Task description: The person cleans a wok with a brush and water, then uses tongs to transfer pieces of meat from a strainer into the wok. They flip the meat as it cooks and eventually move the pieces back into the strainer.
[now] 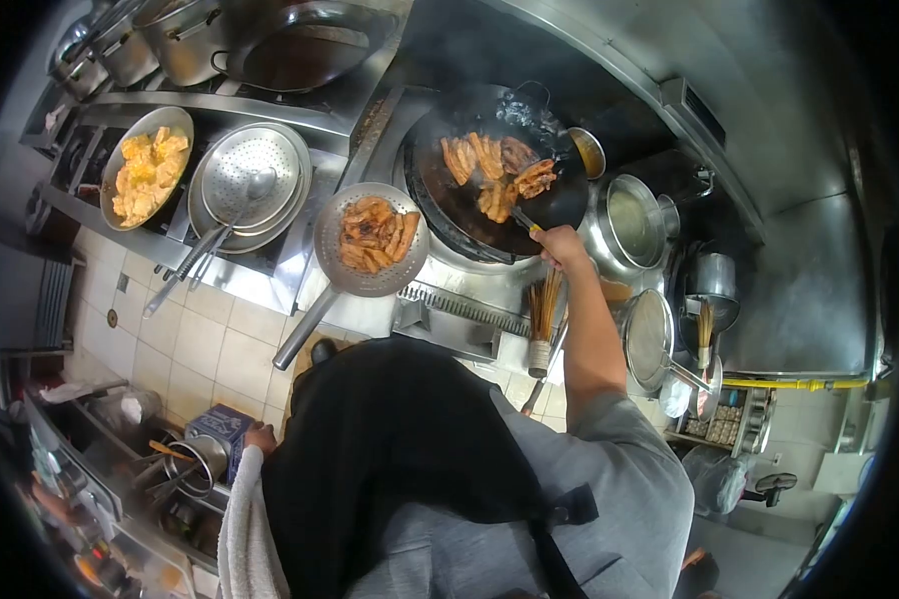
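My right hand (564,248) is closed around a metal utensil (519,215) with yellow at its grip, whose exact kind I cannot make out. Its tip reaches the browned meat pieces (497,198) in a large dark wok (564,195), which gives off smoke. Left of the wok, a perforated strainer (410,270) with a long handle holds more browned meat strips (375,235). At the lower left my left hand (260,437) appears with curled fingers beside a blue box (222,424). White cloth (240,519) covers that forearm, and what the fingers hold, if anything, is hidden.
An oval pan (108,205) of yellow-orange pieces and stacked strainers (250,170) sit on the left burners. A bamboo brush (543,304) stands upright at the stove's front. Right of the wok are a metal pot (634,222) and a mesh strainer (647,339). Utensils fill a pot (202,459) lower left.
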`<action>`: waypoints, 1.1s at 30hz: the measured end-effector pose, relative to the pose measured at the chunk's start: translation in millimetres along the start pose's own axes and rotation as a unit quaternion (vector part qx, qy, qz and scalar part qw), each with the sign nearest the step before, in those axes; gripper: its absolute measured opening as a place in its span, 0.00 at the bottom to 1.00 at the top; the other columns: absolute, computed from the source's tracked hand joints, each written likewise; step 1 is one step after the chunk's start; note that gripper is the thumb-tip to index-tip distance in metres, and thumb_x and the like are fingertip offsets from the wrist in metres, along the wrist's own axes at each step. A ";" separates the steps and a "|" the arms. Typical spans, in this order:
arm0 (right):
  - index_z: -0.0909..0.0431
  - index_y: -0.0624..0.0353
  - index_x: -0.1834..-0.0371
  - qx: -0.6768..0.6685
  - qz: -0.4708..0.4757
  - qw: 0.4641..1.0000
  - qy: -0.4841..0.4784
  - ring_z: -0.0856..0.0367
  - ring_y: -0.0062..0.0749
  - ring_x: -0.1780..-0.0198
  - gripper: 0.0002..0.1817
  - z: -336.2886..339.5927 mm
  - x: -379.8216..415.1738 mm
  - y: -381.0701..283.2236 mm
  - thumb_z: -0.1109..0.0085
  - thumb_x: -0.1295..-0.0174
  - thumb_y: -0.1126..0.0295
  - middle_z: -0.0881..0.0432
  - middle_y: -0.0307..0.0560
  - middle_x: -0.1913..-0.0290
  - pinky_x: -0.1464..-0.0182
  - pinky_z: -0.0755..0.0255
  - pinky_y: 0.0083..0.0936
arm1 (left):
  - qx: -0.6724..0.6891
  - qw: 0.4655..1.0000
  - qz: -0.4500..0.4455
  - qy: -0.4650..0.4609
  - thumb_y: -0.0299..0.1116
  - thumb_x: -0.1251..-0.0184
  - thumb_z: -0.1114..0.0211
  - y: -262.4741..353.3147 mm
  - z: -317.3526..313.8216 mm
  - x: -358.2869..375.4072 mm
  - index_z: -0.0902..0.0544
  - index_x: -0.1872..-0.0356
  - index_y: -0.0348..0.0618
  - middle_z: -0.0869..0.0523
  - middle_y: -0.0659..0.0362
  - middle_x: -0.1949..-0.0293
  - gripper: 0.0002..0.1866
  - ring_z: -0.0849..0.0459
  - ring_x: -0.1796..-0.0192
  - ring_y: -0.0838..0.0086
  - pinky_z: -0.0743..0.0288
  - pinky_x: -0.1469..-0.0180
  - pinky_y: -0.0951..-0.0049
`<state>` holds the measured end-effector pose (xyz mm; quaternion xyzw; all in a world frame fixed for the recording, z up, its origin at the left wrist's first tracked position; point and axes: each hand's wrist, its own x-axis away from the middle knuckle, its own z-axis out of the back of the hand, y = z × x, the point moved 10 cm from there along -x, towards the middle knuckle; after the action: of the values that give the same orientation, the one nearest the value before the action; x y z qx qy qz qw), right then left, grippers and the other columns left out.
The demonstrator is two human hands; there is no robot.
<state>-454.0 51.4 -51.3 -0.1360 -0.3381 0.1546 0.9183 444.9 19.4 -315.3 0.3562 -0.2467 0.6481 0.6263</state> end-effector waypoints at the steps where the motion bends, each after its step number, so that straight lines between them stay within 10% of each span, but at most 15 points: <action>1: 0.07 0.58 0.51 0.002 0.001 1.000 0.000 0.10 0.40 0.65 0.22 3.1 4.3 0.0 0.26 0.35 0.50 0.09 0.52 0.64 0.57 0.18 0.38 | 0.002 1.000 0.000 0.000 0.41 0.37 0.31 -3.1 -5.9 -2.5 0.09 0.47 0.44 0.13 0.42 0.37 0.20 0.18 0.30 0.46 0.25 0.25 0.56; 3: 0.08 0.55 0.47 0.250 0.102 0.943 0.193 0.07 0.51 0.52 0.26 43.4 27.8 -29.9 0.27 0.36 0.46 0.06 0.57 0.54 0.46 0.17 0.44 | 0.007 0.998 -0.028 0.057 0.41 0.33 0.36 -13.5 -12.5 -8.6 0.10 0.47 0.44 0.12 0.42 0.39 0.18 0.16 0.32 0.45 0.23 0.27 0.55; 8: 0.12 0.56 0.41 0.268 0.122 0.938 0.180 0.11 0.54 0.38 0.30 40.7 63.0 -69.0 0.29 0.34 0.43 0.09 0.59 0.43 0.36 0.19 0.48 | -0.143 0.932 -0.330 0.036 0.43 0.25 0.43 9.6 -55.7 -15.7 0.11 0.49 0.43 0.09 0.40 0.50 0.18 0.12 0.39 0.47 0.19 0.34 0.53; 9: 0.13 0.59 0.40 0.305 0.139 0.928 0.163 0.12 0.53 0.36 0.31 29.7 54.0 -71.8 0.30 0.33 0.43 0.09 0.59 0.42 0.36 0.18 0.48 | -0.188 0.836 -0.488 0.169 0.43 0.23 0.44 37.1 -36.2 28.4 0.12 0.50 0.43 0.09 0.40 0.52 0.18 0.11 0.40 0.47 0.18 0.35 0.52; 12: 0.13 0.58 0.40 0.302 0.152 0.924 0.180 0.11 0.53 0.37 0.31 10.3 14.9 -61.6 0.29 0.33 0.43 0.09 0.58 0.42 0.36 0.17 0.46 | -0.241 0.899 -0.336 -0.147 0.45 0.24 0.41 -4.2 -100.4 -29.0 0.12 0.50 0.43 0.09 0.39 0.55 0.18 0.11 0.41 0.49 0.18 0.37 0.52; 16: 0.13 0.49 0.34 0.272 0.089 0.938 0.196 0.12 0.52 0.35 0.30 39.1 44.0 -73.0 0.29 0.34 0.45 0.09 0.53 0.39 0.33 0.19 0.48 | -0.227 0.914 -0.323 -0.096 0.45 0.28 0.38 -13.4 -97.6 -26.5 0.11 0.48 0.43 0.09 0.38 0.52 0.19 0.11 0.41 0.48 0.18 0.36 0.54; 18: 0.14 0.49 0.33 0.292 0.080 0.938 0.169 0.12 0.51 0.36 0.30 37.0 41.7 -68.3 0.30 0.33 0.45 0.09 0.53 0.38 0.34 0.18 0.48 | 0.236 0.970 0.051 0.019 0.43 0.32 0.34 -73.0 -75.9 -43.3 0.10 0.49 0.42 0.09 0.37 0.49 0.19 0.12 0.39 0.46 0.19 0.32 0.54; 19: 0.14 0.49 0.33 0.293 0.080 0.938 0.166 0.12 0.51 0.36 0.30 38.6 37.8 -62.6 0.30 0.33 0.45 0.09 0.53 0.38 0.34 0.18 0.48 | 0.235 0.970 0.054 0.017 0.43 0.32 0.34 -73.0 -75.6 -45.2 0.10 0.49 0.42 0.09 0.37 0.49 0.19 0.12 0.39 0.46 0.19 0.32 0.54; 21: 0.14 0.48 0.33 0.341 0.103 0.914 0.194 0.10 0.52 0.39 0.31 39.0 30.0 -62.3 0.29 0.34 0.45 0.09 0.56 0.41 0.37 0.17 0.48 | -0.157 0.959 -0.234 0.023 0.41 0.35 0.32 -21.4 -73.8 -37.1 0.09 0.51 0.41 0.09 0.37 0.45 0.18 0.13 0.37 0.43 0.20 0.31 0.54; 28: 0.13 0.52 0.38 0.252 0.348 0.887 0.169 0.07 0.53 0.51 0.29 -33.8 199.2 -166.8 0.26 0.36 0.47 0.08 0.57 0.49 0.48 0.14 0.46 | 0.137 0.986 0.091 0.016 0.44 0.27 0.37 -11.4 -12.9 18.7 0.12 0.45 0.42 0.08 0.43 0.46 0.19 0.12 0.37 0.48 0.20 0.33 0.51; 31: 0.17 0.57 0.37 0.339 0.431 0.826 0.130 0.07 0.49 0.54 0.27 -121.0 222.5 -185.7 0.28 0.33 0.52 0.11 0.52 0.51 0.52 0.13 0.43 | -0.211 0.947 -0.226 -0.090 0.47 0.26 0.39 -6.3 -77.2 -35.5 0.12 0.46 0.43 0.08 0.45 0.47 0.20 0.13 0.35 0.49 0.21 0.31 0.51; 33: 0.17 0.59 0.39 0.348 0.453 0.807 0.151 0.07 0.47 0.55 0.25 -159.4 207.6 -191.1 0.31 0.32 0.55 0.11 0.51 0.52 0.53 0.13 0.42 | -0.198 0.948 -0.238 -0.073 0.47 0.26 0.39 -17.5 -93.8 -56.3 0.11 0.48 0.44 0.08 0.44 0.46 0.20 0.14 0.34 0.48 0.21 0.31 0.51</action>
<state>-161.4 -68.6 19.5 0.0334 -0.0191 0.6375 0.7695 445.7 57.1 -419.5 0.3196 -0.3236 0.3902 0.8005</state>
